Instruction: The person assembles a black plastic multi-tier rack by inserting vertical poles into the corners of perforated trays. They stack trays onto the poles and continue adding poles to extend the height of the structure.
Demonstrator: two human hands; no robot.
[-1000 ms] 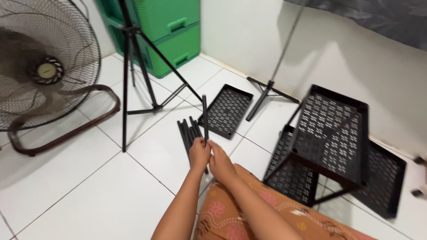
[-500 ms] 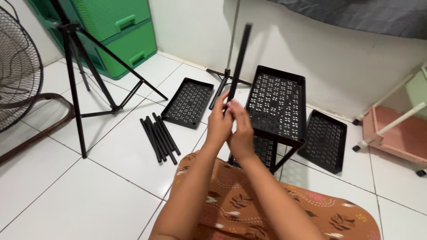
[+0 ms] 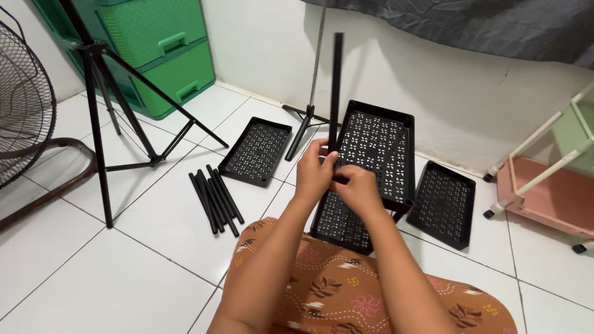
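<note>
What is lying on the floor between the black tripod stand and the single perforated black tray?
In the head view, a bundle of loose black rods on white floor tiles.

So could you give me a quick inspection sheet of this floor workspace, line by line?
Surface: white tiled floor.
Job's things: black rod held upright; part-built black rack behind it; bundle of loose rods on the floor.
Clutter: two loose perforated trays, one left, one right.
Grips: left hand and right hand both closed on the rod's lower end.
Cables: nothing seen.
Surroundings: tripod, green drawers, fan, pink trolley, white wall.
</note>
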